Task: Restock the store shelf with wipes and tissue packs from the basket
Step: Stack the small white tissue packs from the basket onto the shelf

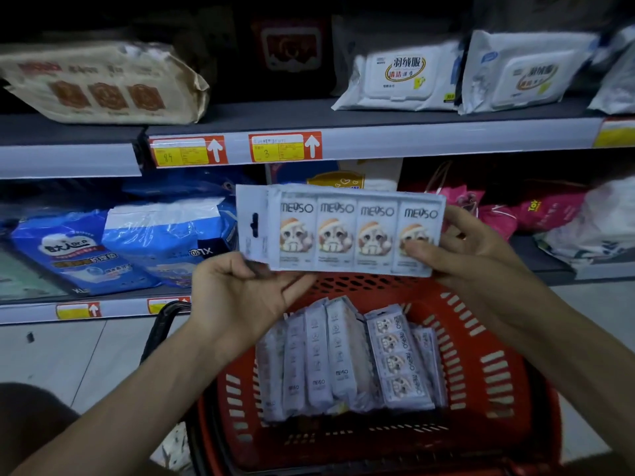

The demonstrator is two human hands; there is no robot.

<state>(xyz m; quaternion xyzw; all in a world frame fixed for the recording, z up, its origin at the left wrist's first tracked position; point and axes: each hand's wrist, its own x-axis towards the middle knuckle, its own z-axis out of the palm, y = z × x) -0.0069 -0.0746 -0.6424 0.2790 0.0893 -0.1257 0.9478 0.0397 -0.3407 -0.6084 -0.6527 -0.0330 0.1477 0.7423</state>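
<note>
I hold a pack of tissues (343,231) up in front of me, its printed face toward me and its long axis running left to right, tipped slightly lower at the right end. Its four small units stand upright side by side, and the flat hang tab with its slot is at the left end. My left hand (237,297) is palm up at the lower left corner, with the thumb lying across the front of that corner and the fingers reaching right under the bottom edge. My right hand (481,255) pinches the right end, thumb pressed on the front of the last unit and fingers wrapped behind. The pack hangs above the far rim of the red basket (498,372), which sits near me, below my arms. More packs (343,359) lie in it, long axes running near to far, most of them on edge. Beyond the held pack the grey upper shelf (378,115) has a bare stretch at its front edge, between a beige pack (103,84) on the left and two white wipes packs (398,77) on the right. A dark red item (292,46) sits far back in that gap. Two red and yellow price tags (285,147) are on the shelf edge just above the held pack's top edge. On the lower shelf, blue packs (165,242) crowd the left and pink bags (549,211) the right.
</note>
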